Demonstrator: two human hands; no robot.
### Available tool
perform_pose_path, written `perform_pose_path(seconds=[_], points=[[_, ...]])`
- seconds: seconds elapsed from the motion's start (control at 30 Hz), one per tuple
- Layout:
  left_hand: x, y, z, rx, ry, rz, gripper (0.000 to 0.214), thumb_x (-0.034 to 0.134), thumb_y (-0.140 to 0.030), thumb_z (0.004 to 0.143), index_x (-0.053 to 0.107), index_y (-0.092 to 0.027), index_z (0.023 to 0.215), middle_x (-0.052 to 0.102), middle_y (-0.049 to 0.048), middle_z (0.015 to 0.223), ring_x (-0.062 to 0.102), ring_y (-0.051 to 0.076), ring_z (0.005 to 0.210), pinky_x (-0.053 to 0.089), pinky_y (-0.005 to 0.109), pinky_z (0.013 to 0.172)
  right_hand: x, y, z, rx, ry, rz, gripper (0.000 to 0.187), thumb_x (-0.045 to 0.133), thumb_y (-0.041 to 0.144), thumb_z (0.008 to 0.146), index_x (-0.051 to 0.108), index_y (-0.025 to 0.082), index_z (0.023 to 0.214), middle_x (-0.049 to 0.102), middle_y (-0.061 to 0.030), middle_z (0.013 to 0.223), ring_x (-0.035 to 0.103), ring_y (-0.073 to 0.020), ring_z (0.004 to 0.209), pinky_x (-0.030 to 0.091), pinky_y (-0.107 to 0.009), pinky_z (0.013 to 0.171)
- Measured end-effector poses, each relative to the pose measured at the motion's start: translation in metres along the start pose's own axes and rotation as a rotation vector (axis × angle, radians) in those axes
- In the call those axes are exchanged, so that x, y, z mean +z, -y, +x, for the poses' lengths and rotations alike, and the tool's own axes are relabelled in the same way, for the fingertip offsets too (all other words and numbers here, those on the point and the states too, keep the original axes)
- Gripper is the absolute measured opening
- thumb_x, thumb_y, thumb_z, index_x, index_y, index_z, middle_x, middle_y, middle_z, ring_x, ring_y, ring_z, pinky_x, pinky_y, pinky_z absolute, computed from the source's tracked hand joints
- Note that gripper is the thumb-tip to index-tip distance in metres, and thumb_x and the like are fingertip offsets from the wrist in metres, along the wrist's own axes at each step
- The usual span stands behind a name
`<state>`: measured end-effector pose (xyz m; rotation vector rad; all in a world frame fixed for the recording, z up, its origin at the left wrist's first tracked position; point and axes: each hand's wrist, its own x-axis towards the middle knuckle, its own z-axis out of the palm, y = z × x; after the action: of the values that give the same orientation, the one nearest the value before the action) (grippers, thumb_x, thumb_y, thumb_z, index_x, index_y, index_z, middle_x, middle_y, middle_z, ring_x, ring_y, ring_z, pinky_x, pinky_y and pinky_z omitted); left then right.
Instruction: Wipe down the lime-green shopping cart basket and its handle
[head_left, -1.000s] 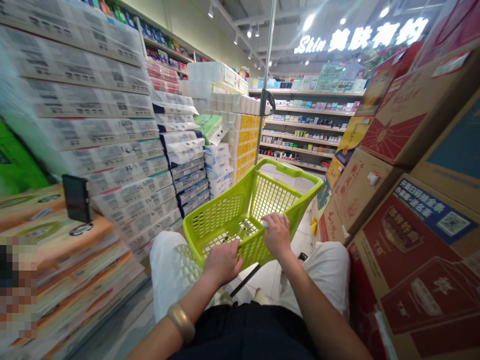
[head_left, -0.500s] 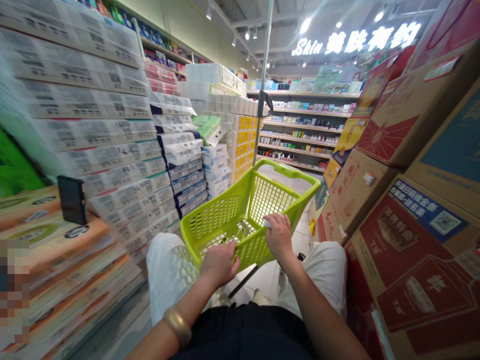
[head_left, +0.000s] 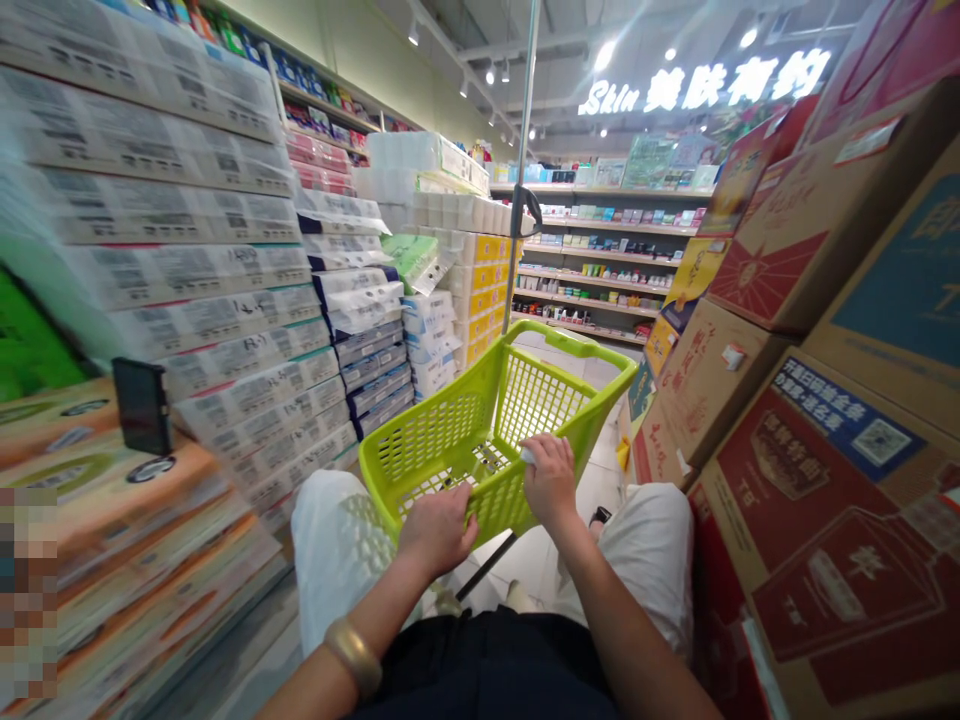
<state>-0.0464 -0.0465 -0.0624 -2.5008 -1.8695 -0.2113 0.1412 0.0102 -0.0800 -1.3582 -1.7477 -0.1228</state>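
Both hands are closed on one green basket (head_left: 499, 500), which sits just ahead of them between the two white-trousered knees (head_left: 334, 560). The left hand (head_left: 439, 527), with one gold bangle (head_left: 352, 657) at its wrist, curls its fingers over the near rim. The right hand (head_left: 551, 480) wraps the same rim farther along, a short bare stretch of edge between the two; something small and whitish shows at its fingertips, too small to tell. Beyond the hands the basket's hollow opens toward its raised far end, with one upright pole (head_left: 529, 110) behind. One thin black rod (head_left: 487, 567) slants below the rim between the wrists. Room is tight: left of the left hand stand wrapped stacks (head_left: 217, 275) and one dark device (head_left: 142, 405); right of the right hand, piled cartons (head_left: 724, 370) lean close, leaving a narrow strip of pale floor (head_left: 602, 452). Well ahead, five shelves (head_left: 600, 278) cross the view.
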Motion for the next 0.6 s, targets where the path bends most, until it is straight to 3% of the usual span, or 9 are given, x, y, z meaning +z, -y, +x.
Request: perform_pose_path(seconds=[0.1, 0.23, 0.3, 0.37, 0.5, 0.6], points=[[0.0, -0.002, 0.001, -0.004, 0.0, 0.004, 0.029, 0.044, -0.032, 0.087, 0.054, -0.018, 0.109, 0.071, 0.0104, 0.098, 0.067, 0.027, 0.091, 0.049, 0.037, 0.078, 0.005, 0.007, -0.006, 0.007, -0.02, 0.005, 0.041, 0.045, 0.001, 0.075, 0.067, 0.022, 0.103, 0.065, -0.0057, 0.107, 0.048, -0.0226, 0.12, 0.021, -0.043, 0.115], [-0.003, -0.003, 0.001, 0.006, 0.004, 0.003, 0.03, 0.044, -0.031, 0.086, 0.054, -0.016, 0.111, 0.07, 0.0122, 0.099, 0.067, 0.028, 0.092, 0.049, 0.038, 0.078, 0.023, 0.041, -0.032, -0.193, 0.083, 0.093, 0.036, 0.051, 0.005, 0.076, 0.067, 0.023, 0.104, 0.066, -0.0041, 0.104, 0.048, -0.0212, 0.118, 0.022, -0.037, 0.115], [-0.004, -0.003, 0.001, 0.005, 0.005, 0.006, 0.031, 0.045, -0.031, 0.086, 0.053, -0.016, 0.112, 0.07, 0.0124, 0.1, 0.067, 0.029, 0.092, 0.049, 0.038, 0.078, 0.026, 0.045, -0.036, -0.242, 0.121, 0.112, 0.036, 0.052, 0.006, 0.077, 0.066, 0.025, 0.105, 0.066, -0.0026, 0.104, 0.05, -0.0197, 0.117, 0.02, -0.037, 0.116], [-0.003, -0.002, 0.0, -0.001, 0.004, 0.004, 0.029, 0.045, -0.031, 0.086, 0.054, -0.017, 0.11, 0.071, 0.0112, 0.099, 0.067, 0.028, 0.091, 0.049, 0.038, 0.078, 0.021, 0.033, -0.029, -0.207, 0.116, 0.087, 0.039, 0.051, 0.004, 0.076, 0.066, 0.026, 0.105, 0.067, -0.0019, 0.105, 0.05, -0.0191, 0.117, 0.018, -0.038, 0.117], [0.0, -0.001, 0.0, 0.003, -0.007, -0.014, 0.028, 0.044, -0.031, 0.087, 0.054, -0.018, 0.11, 0.071, 0.01, 0.098, 0.067, 0.026, 0.091, 0.049, 0.037, 0.078, 0.007, -0.002, -0.006, -0.033, -0.019, 0.004, 0.043, 0.044, 0.0, 0.076, 0.066, 0.024, 0.105, 0.066, -0.0044, 0.113, 0.047, -0.0215, 0.123, 0.019, -0.043, 0.116], [0.0, -0.002, 0.001, 0.004, -0.011, -0.019, 0.028, 0.044, -0.031, 0.087, 0.054, -0.018, 0.11, 0.071, 0.0106, 0.098, 0.067, 0.027, 0.091, 0.049, 0.037, 0.078, 0.01, 0.001, -0.009, -0.013, -0.043, 0.001, 0.044, 0.043, 0.0, 0.076, 0.066, 0.022, 0.105, 0.066, -0.0058, 0.112, 0.046, -0.0226, 0.125, 0.021, -0.043, 0.115]])
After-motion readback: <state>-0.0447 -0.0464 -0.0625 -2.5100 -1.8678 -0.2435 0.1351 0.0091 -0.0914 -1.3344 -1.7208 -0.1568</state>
